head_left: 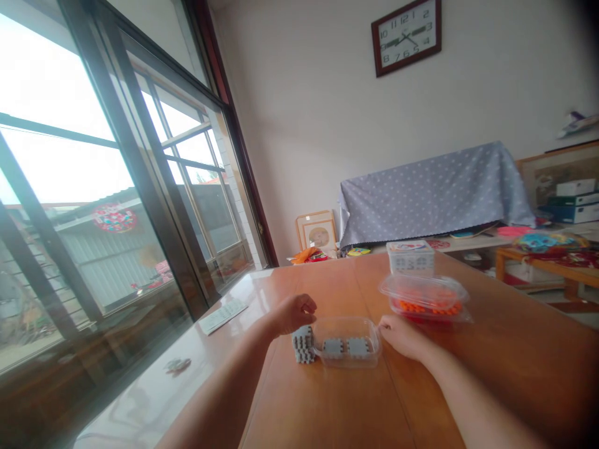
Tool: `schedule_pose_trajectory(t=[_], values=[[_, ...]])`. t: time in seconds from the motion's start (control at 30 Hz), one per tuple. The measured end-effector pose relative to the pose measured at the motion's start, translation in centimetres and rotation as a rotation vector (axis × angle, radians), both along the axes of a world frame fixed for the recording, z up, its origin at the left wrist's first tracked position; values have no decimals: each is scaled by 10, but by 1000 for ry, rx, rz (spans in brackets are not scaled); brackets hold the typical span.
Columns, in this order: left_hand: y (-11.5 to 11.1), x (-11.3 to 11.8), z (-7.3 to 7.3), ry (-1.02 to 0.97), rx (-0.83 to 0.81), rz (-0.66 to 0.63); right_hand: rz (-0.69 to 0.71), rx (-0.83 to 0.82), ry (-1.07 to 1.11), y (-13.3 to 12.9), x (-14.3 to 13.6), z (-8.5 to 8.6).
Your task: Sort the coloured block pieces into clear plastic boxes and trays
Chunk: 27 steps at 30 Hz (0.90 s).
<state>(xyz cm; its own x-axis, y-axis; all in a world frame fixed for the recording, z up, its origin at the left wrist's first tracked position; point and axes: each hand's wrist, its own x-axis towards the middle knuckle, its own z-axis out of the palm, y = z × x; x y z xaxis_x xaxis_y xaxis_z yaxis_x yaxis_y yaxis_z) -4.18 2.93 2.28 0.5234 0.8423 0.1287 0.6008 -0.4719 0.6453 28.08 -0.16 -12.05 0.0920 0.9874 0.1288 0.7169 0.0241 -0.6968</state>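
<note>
A clear plastic tray (349,362) lies on the wooden table with two grey notched pieces (358,347) side by side inside. Against its left side stands a stack of similar grey pieces (304,345). My left hand (296,313) is just above the stack, fingers curled downward; whether it touches the top piece is unclear. My right hand (397,335) is closed at the tray's right rim, thumb and finger pinching the edge.
Behind my right hand is a clear container of orange pieces (423,299), and farther back a lidded clear box (410,257). A paper sheet (223,316) and a small blurred item (178,366) lie at the left. Windows line the left side.
</note>
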Motion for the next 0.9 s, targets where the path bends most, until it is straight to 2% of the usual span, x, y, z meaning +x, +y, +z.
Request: schedule_pose_trajectory(t=[0.1,0.23,0.43,0.57,0.73,0.9], values=[[-5,-27,6,26,-13,48,15,8,5,1,1,-3],[-11,-45,2,129,-11,31,18,25,28,3,2,-7],[-11,-46,-11,241,-5,1,39,44,4,6,4,-12],[-10,-45,-9,259,-3,2,37,45,-20,8,4,-14],[-13,-28,3,222,93,-20,28,37,-28,7,4,-11],[-15,21,0,214,138,-65,23,8,-39,4,3,-4]])
